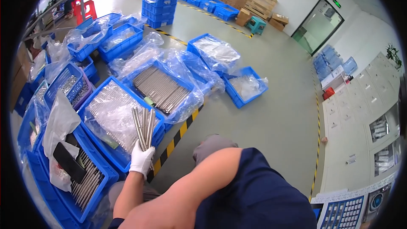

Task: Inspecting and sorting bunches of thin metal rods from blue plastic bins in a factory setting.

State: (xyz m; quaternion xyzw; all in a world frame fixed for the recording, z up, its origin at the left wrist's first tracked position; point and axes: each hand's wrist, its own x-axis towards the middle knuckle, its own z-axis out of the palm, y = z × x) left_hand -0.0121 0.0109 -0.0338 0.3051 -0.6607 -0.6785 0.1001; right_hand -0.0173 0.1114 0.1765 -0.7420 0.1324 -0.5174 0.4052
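Observation:
In a white glove, my left hand [142,160] closes round a bunch of slim steel rods [144,128], their ends fanned upward. It is over the near corner of a blue crate [117,154] whose metal rods lie partly under clear plastic film [111,116]. My bare right arm [199,182] slants across the lower middle of the view from a dark blue sleeve; my right hand does not show. Left of the gloved hand, another blue crate [111,177] contains rods [87,186], with a black smartphone [69,162] and a white plastic bag [61,125] on top.
Behind the held rods, a plastic-lined crate contains more rods [159,88]. Blue crates [123,42] crowd the left; another crate [245,87] is right of centre. Yellow-black tape [176,140] marks the grey floor. Pale cabinets [356,118] line the right wall.

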